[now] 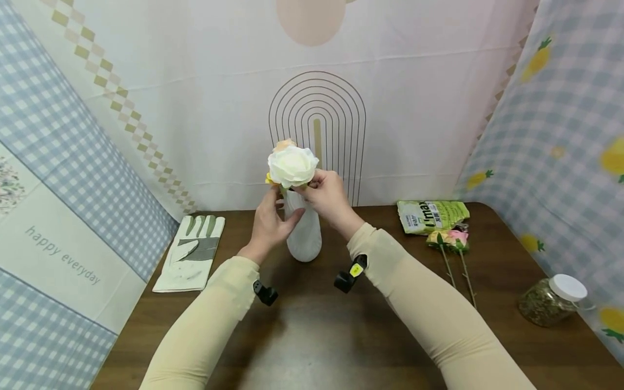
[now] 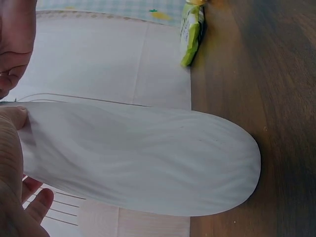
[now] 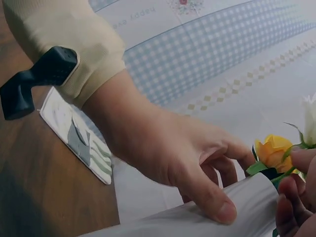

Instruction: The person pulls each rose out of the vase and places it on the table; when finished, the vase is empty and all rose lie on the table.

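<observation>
Steadily, the vase (image 1: 303,238) is standing upright on the bench (image 1: 302,330), and the left hand (image 1: 270,225) is holding it near its neck. That hand's grip is curving round the vase, the thumb pressing one side while the fingers are reaching round the other. The right hand (image 1: 329,197) is working at the mouth of the vase, its grip pinching the white rose (image 1: 292,165) just under the bloom; whether the stem is already sitting inside the vase, I cannot tell. A yellow rose (image 3: 272,150) is poking out at the vase's mouth, and a peach rose (image 1: 284,144) is showing behind the white one.

Left of the vase, a glove (image 1: 192,254) is lying flat. Well to the vase's right, a green bag (image 1: 429,216) is resting, with a yellowish flower (image 1: 439,238) and a pink flower (image 1: 459,238) lying just in front of it. Farther right of the vase and nearer the person, a jar (image 1: 551,300) is standing, wearing a white lid. Behind the vase, a printed cloth (image 1: 224,124) is hanging.
</observation>
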The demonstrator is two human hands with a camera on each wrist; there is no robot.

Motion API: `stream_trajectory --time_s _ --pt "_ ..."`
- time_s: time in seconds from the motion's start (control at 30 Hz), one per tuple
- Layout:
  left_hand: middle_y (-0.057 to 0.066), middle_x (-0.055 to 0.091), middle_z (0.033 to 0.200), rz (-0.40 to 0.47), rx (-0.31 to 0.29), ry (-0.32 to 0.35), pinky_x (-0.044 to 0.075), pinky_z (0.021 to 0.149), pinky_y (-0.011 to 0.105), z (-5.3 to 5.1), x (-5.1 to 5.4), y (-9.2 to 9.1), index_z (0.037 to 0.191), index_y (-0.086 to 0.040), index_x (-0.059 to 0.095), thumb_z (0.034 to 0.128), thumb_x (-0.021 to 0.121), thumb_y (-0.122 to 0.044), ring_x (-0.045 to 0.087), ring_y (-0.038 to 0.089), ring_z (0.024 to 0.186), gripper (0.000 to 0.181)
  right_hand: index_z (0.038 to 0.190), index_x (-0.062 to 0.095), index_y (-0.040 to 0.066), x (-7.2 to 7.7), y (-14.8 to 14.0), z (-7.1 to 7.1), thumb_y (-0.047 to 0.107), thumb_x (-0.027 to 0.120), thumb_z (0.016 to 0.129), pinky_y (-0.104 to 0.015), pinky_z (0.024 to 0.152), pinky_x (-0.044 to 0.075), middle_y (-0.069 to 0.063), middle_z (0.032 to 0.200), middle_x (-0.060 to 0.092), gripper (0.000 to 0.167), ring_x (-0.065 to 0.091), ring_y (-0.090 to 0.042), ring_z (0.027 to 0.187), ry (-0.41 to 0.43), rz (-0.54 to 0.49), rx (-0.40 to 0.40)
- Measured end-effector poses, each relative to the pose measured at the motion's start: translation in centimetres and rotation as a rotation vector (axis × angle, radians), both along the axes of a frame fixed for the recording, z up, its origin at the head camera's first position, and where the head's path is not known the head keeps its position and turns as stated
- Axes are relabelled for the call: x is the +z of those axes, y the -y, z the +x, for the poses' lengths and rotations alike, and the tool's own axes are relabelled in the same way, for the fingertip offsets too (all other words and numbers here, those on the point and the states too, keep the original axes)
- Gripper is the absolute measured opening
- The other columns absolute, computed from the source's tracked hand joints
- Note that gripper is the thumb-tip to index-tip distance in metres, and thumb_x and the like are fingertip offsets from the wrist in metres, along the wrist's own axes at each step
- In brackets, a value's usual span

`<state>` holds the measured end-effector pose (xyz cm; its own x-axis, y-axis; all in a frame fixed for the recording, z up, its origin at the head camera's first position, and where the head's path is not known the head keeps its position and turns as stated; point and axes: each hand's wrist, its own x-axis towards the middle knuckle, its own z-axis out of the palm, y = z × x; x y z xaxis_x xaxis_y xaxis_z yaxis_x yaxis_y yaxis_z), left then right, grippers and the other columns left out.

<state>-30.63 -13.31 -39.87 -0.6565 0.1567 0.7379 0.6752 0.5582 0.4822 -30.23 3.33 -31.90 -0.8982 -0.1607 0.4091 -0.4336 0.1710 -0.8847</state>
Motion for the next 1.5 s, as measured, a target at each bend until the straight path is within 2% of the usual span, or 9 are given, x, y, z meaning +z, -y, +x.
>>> stream_trajectory --time_s 0.17,0.33,0.47,0.6,0.73,0.83,1.13,1.3,1.5 --pt "0.014 0.054 0.12 -0.016 0.018 0.011 0.056 0.079 0.039 0.1 -0.1 0.2 0.137 -0.003 0.042 0.0832 0.075 -0.027 0.059 0.026 0.103 0.067 0.101 0.072 -0.001 0.2 -0.3 -0.1 0.015 0.069 0.09 -0.031 0.061 0.054 -0.015 0.081 0.07 0.02 0.067 -0.022 0.066 0.025 -0.102 0.057" --pt "0.015 0.054 0.117 -0.019 0.013 0.001 0.056 0.078 0.043 0.1 0.0 -0.1 0.137 -0.001 0.041 0.0832 0.074 -0.03 0.059 0.027 0.102 0.069 0.101 0.069 -0.002 0.5 -1.2 -0.6 0.016 0.065 0.092 -0.04 0.07 0.056 -0.021 0.087 0.069 0.021 0.066 -0.022 0.071 -0.028 -0.16 0.057" --pt "0.015 0.054 0.119 -0.028 0.019 0.001 0.055 0.079 0.041 0.0 0.1 0.0 0.14 -0.002 0.038 0.0833 0.074 -0.031 0.058 0.026 0.103 0.074 0.12 0.058 0.0 0.9 -1.8 -0.4 0.007 0.069 0.088 -0.04 0.077 0.056 -0.02 0.105 0.064 0.034 0.065 -0.022 0.089 -0.032 -0.195 0.079" --pt "0.015 0.054 0.122 -0.032 0.035 0.017 0.055 0.081 0.039 0.1 0.1 0.1 0.142 -0.002 0.036 0.0836 0.074 -0.033 0.058 0.026 0.104 0.076 0.125 0.056 0.003 0.4 -2.5 -0.5 0.007 0.072 0.085 -0.036 0.08 0.056 -0.016 0.116 0.063 0.044 0.063 -0.023 0.103 -0.021 -0.111 0.068" --pt "0.014 0.053 0.123 -0.033 0.049 0.03 0.055 0.081 0.037 0.2 0.1 0.3 0.142 -0.003 0.036 0.0835 0.074 -0.034 0.058 0.025 0.104 0.076 0.115 0.063 0.004 -0.6 -2.9 -1.1 0.018 0.073 0.086 -0.033 0.071 0.055 -0.011 0.106 0.068 0.034 0.065 -0.02 0.091 -0.028 0.021 0.024" --pt "0.014 0.053 0.122 -0.032 0.046 0.035 0.055 0.08 0.038 0.2 0.1 0.2 0.141 -0.002 0.037 0.0836 0.074 -0.034 0.058 0.025 0.103 0.075 0.112 0.063 0.003 -0.8 -3.0 -1.1 0.017 0.072 0.087 -0.031 0.067 0.055 -0.011 0.099 0.068 0.03 0.065 -0.018 0.081 -0.038 0.02 0.028" --pt "0.016 0.054 0.12 -0.02 0.027 0.037 0.054 0.082 0.043 0.1 0.2 -0.2 0.137 0.0 0.039 0.0839 0.074 -0.032 0.057 0.026 0.103 0.071 0.113 0.059 -0.001 0.1 -2.9 -0.9 0.011 0.066 0.091 -0.03 0.073 0.057 -0.01 0.092 0.067 0.026 0.068 -0.017 0.076 0.083 -0.312 0.147" --pt "0.016 0.053 0.122 -0.016 0.03 0.052 0.054 0.083 0.043 0.3 0.3 -0.3 0.137 -0.001 0.038 0.0839 0.074 -0.032 0.057 0.027 0.105 0.072 0.106 0.064 -0.004 0.9 -3.6 -0.9 0.009 0.064 0.092 -0.027 0.069 0.056 -0.009 0.087 0.07 0.019 0.068 -0.017 0.073 0.028 -0.473 0.188" --pt "0.015 0.052 0.125 -0.012 0.033 0.061 0.054 0.085 0.038 0.5 0.4 -0.3 0.139 -0.001 0.037 0.084 0.074 -0.03 0.057 0.026 0.107 0.072 0.104 0.069 0.003 1.6 -5.4 -0.7 0.01 0.067 0.09 -0.023 0.062 0.054 -0.006 0.091 0.07 0.016 0.066 -0.015 0.071 -0.043 -0.535 0.12"
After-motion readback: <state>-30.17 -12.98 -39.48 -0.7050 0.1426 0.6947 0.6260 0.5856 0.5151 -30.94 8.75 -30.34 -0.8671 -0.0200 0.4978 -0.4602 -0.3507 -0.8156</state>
